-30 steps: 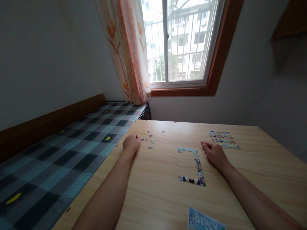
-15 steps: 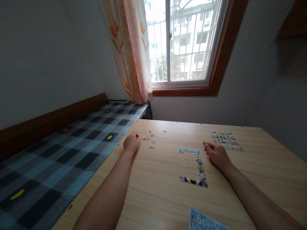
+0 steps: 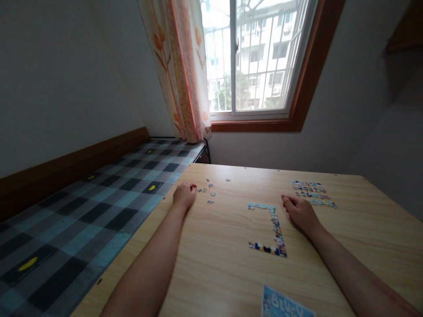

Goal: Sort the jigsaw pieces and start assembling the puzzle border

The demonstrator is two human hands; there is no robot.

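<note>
My left hand (image 3: 185, 194) rests on the wooden table (image 3: 224, 273) with its fingers curled into a loose fist, right beside several loose puzzle pieces (image 3: 209, 191). My right hand (image 3: 299, 212) lies on the table with fingers curled, just right of a partly joined puzzle border (image 3: 272, 229). What either hand holds, if anything, is hidden. Rows of sorted puzzle pieces (image 3: 312, 193) lie beyond my right hand.
A blue puzzle card (image 3: 284, 307) lies at the table's near edge. A bed with a grey and blue checked cover (image 3: 82, 220) runs along the table's left side. A window (image 3: 257, 57) and an orange-patterned curtain (image 3: 180, 66) stand behind the table.
The view has shifted slightly; both hands stay in the same spots on the table.
</note>
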